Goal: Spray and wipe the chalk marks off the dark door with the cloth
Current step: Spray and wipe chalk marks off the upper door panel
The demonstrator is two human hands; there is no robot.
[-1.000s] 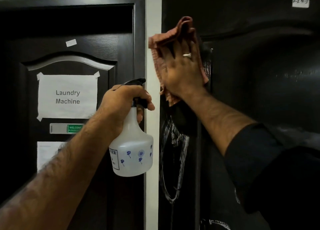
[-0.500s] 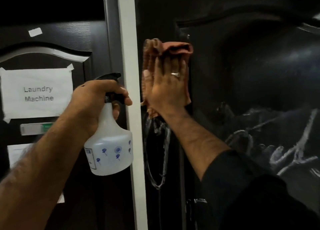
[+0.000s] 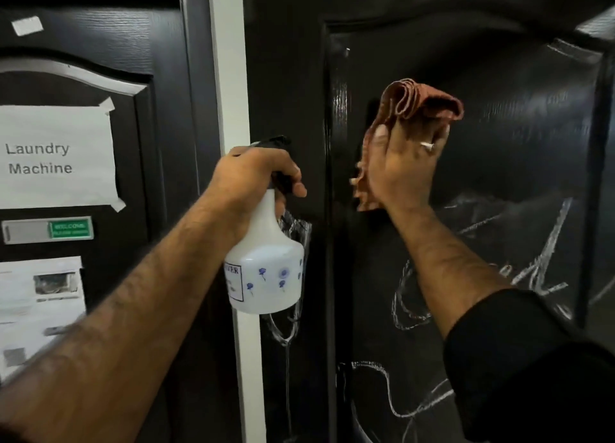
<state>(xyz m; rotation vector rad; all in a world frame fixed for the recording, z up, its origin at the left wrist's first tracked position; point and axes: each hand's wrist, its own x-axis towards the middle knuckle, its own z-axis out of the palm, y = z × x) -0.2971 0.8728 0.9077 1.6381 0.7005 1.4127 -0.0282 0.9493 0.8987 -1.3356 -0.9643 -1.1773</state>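
Pressing flat against the dark door (image 3: 499,143), the right hand (image 3: 404,167) is seen with fingers straight over a bunched reddish cloth (image 3: 412,103). Chalk marks (image 3: 519,242) are scrawled just below and right of that hand. A white spray bottle (image 3: 264,269) (blue flowers printed on it) is gripped at the neck by the left hand (image 3: 253,176), beside a taped paper sign (image 3: 56,156).

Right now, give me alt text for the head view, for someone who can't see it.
The right hand presses a reddish cloth flat against a dark door, above white chalk marks. The left hand grips a white spray bottle by its trigger. A neighbouring door carries a "Laundry Machine" sign.
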